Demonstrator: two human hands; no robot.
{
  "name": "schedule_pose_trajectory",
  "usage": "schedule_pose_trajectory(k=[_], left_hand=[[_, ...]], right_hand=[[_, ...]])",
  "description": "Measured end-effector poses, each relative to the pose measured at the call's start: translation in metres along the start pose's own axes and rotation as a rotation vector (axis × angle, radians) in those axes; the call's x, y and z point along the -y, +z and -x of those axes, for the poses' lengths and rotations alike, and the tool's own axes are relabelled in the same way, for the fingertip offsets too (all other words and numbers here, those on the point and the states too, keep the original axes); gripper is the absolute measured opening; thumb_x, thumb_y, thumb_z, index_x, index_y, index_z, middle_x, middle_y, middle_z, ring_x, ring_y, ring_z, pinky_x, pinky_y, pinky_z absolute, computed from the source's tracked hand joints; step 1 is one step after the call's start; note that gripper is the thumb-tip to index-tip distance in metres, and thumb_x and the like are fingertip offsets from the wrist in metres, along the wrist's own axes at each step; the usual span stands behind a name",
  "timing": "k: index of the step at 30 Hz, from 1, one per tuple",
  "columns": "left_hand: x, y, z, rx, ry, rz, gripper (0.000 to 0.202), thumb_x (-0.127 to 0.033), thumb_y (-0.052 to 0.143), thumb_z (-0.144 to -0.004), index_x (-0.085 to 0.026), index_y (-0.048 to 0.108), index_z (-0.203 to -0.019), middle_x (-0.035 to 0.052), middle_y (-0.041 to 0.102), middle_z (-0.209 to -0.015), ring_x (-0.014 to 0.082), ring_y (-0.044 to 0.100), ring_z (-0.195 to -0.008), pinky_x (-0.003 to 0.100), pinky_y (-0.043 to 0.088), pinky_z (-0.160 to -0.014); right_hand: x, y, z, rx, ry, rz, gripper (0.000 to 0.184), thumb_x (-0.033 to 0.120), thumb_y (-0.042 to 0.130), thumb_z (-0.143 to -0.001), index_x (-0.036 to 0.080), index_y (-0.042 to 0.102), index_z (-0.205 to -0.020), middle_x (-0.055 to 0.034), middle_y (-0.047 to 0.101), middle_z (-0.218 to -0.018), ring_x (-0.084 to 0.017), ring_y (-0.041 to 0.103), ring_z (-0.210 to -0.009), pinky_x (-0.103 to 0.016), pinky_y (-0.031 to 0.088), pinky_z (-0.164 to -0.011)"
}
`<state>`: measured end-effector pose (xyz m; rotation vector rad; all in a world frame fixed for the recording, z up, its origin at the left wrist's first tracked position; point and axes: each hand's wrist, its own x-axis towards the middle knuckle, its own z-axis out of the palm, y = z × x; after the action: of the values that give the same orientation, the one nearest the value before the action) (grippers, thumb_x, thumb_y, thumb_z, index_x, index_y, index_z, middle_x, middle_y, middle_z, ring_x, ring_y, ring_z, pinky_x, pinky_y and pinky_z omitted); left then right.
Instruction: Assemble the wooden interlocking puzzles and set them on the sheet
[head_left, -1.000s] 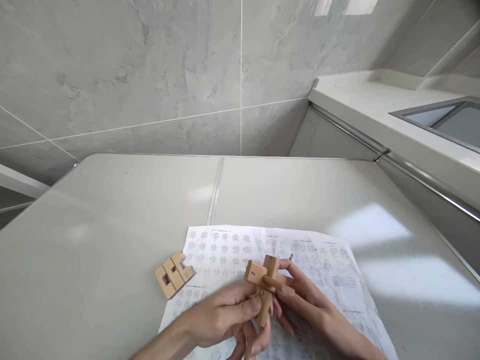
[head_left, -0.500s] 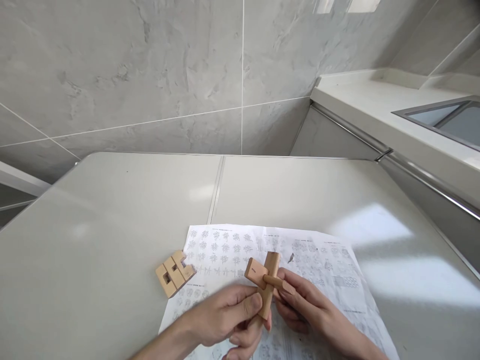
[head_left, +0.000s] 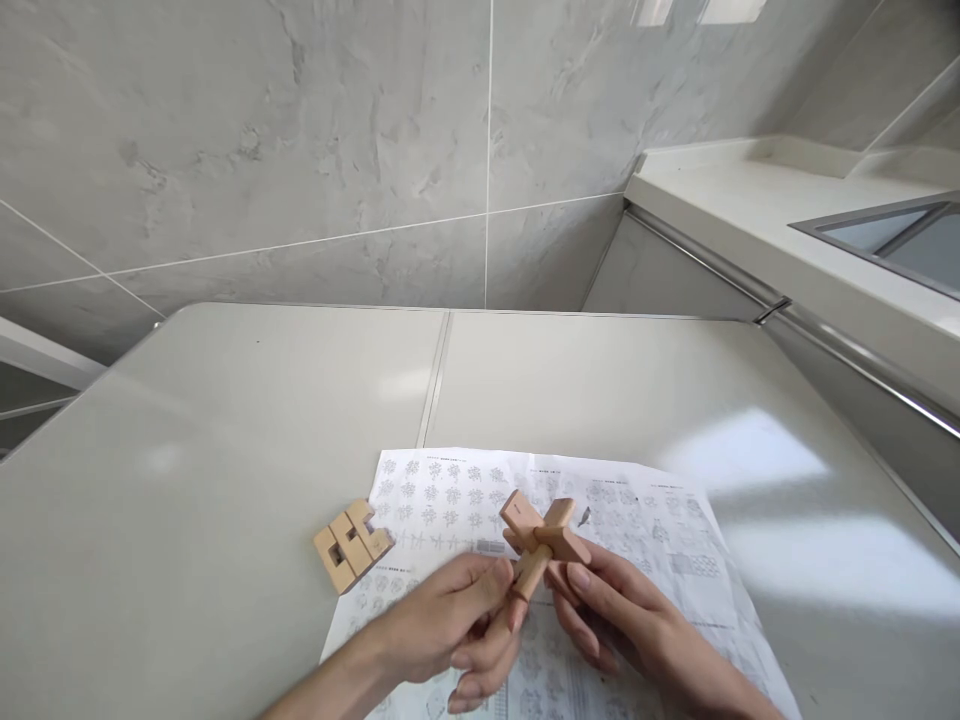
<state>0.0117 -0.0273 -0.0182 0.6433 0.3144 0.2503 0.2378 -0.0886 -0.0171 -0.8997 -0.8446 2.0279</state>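
Observation:
Above a printed sheet, a wooden interlocking puzzle [head_left: 541, 540] of crossed bars is held between both hands. My left hand [head_left: 457, 620] pinches it from the lower left, thumb and fingers at the end of one bar. From the right, my right hand [head_left: 622, 610] has its thumb and fingers closed on the lower right of the puzzle. Parts of the bars are hidden behind the fingers. Left of the hands, several notched wooden blocks [head_left: 352, 545] lie side by side, partly on the sheet's left edge.
The instruction sheet [head_left: 442, 500], printed with rows of small diagrams, lies on the white table [head_left: 225, 420]. Grey wall tiles [head_left: 300, 150] rise behind it. A white counter [head_left: 720, 190] with a framed opening stands at the right.
The puzzle has turned in my hands, so its bars now cross diagonally. My fingers have shifted slightly on it. The notched blocks have not moved on the table.

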Motion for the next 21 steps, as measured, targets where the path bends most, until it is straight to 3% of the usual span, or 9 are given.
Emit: schedule_pose_trajectory(k=[5, 12, 21], left_hand=[[-0.005, 0.000, 0.000, -0.037, 0.014, 0.003, 0.053, -0.069, 0.065, -0.102, -0.018, 0.063, -0.089, -0.0109, 0.041, -0.047, 0.0090, 0.040, -0.036, 0.016, 0.047, -0.035], [-0.007, 0.004, 0.001, -0.092, -0.016, -0.031, 0.052, -0.068, 0.072, -0.099, -0.018, 0.059, -0.090, -0.0112, 0.041, -0.053, 0.0069, 0.039, -0.039, 0.014, 0.047, -0.038], [-0.007, 0.003, 0.001, -0.099, -0.027, -0.046, 0.050, -0.065, 0.074, -0.099, -0.018, 0.058, -0.090, -0.0110, 0.041, -0.055, 0.0062, 0.039, -0.041, 0.014, 0.047, -0.038]], right_hand=[[-0.001, -0.005, -0.003, -0.174, -0.084, -0.200, 0.039, 0.050, 0.067, -0.109, 0.020, 0.061, -0.085, 0.0059, 0.049, -0.066, -0.006, 0.028, -0.049, -0.024, 0.029, -0.051], [0.007, -0.023, -0.006, -0.508, -0.298, -0.529, 0.027, 0.035, 0.087, -0.095, 0.023, 0.063, -0.093, 0.0066, 0.045, -0.079, -0.008, 0.026, -0.054, -0.017, 0.039, -0.046], [0.010, -0.041, -0.007, -0.642, -0.394, -0.525, 0.023, 0.030, 0.084, -0.097, 0.026, 0.061, -0.094, 0.0035, 0.044, -0.089, -0.010, 0.025, -0.057, -0.017, 0.043, -0.044]])
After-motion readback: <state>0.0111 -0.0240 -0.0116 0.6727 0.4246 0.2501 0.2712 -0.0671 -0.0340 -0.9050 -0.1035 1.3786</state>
